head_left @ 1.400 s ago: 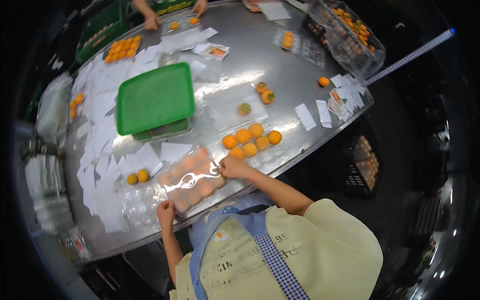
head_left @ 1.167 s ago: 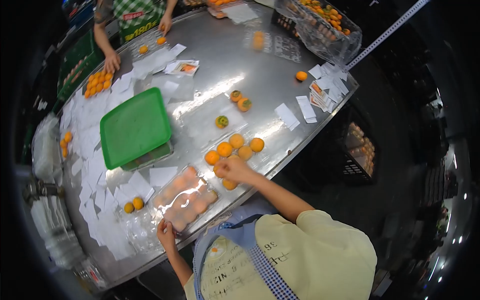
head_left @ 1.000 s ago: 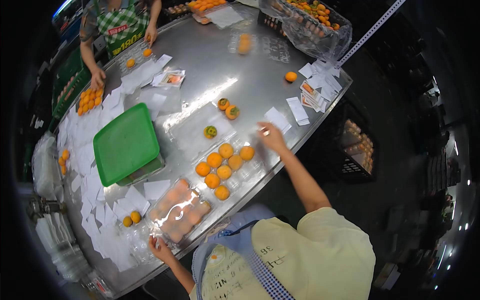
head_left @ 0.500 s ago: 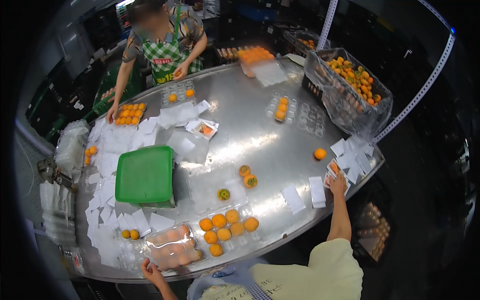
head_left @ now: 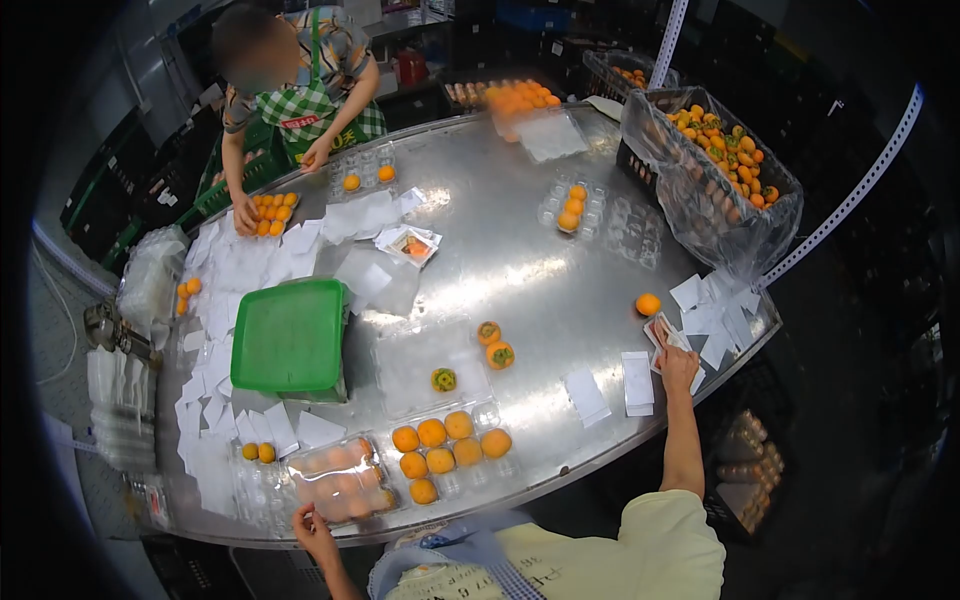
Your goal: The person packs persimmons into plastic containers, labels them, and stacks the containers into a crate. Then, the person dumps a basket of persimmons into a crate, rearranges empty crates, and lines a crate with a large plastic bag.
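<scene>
Touching printed cards [head_left: 661, 327] with the right hand [head_left: 678, 368]; cannot tell whether gripping. With the left hand [head_left: 316, 530] curled at a corner of the filled clamshell [head_left: 338, 482], likewise cannot tell. Outward, on the desk [head_left: 480, 225]: beside the clamshell, an open tray [head_left: 485, 478].

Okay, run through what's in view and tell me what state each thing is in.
Covered tray, filled with fruit
Near tray, open, partly filled
Far tray, open, partly filled
Tray beside it, empty
Green lid, on its box
Lined crate, open, heaped with fruit
Left hand, by the covered tray's edge
Right hand, touching a printed card
</scene>
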{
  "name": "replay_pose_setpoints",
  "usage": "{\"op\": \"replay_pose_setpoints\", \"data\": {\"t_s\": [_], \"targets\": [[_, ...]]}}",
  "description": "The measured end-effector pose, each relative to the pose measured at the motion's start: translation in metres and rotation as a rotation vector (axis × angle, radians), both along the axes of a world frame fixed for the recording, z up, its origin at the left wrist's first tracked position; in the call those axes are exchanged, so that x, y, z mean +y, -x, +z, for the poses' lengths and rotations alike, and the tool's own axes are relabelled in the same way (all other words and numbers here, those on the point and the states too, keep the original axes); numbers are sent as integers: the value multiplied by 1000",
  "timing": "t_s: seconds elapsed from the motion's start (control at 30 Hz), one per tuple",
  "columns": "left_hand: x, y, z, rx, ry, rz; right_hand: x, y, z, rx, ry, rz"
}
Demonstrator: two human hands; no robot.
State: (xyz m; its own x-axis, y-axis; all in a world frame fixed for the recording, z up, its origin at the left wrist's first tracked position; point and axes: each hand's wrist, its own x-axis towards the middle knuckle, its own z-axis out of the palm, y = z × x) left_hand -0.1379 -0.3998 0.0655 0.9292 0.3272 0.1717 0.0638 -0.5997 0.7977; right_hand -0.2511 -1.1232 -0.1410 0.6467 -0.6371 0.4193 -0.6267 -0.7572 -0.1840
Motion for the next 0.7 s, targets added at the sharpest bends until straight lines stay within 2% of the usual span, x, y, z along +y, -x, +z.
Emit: {"op": "replay_pose_setpoints", "data": {"t_s": [0.27,0.37,0.47,0.5,0.63,0.7], "targets": [[-4,26,5,17,26,-85,49,10,57,-391,4,-11],[-11,29,10,31,132,-131,96,7,108,-530,-16,166],[-30,23,22,159,304,-237,179,-13,154,-698,-71,496],[-34,17,19,195,354,-349,215,-23,170,-735,-95,603],[-58,1,48,806,626,-594,354,-44,208,-669,-133,1144],[-41,2,43,963,924,-720,424,-45,201,-672,-92,1314]]}}
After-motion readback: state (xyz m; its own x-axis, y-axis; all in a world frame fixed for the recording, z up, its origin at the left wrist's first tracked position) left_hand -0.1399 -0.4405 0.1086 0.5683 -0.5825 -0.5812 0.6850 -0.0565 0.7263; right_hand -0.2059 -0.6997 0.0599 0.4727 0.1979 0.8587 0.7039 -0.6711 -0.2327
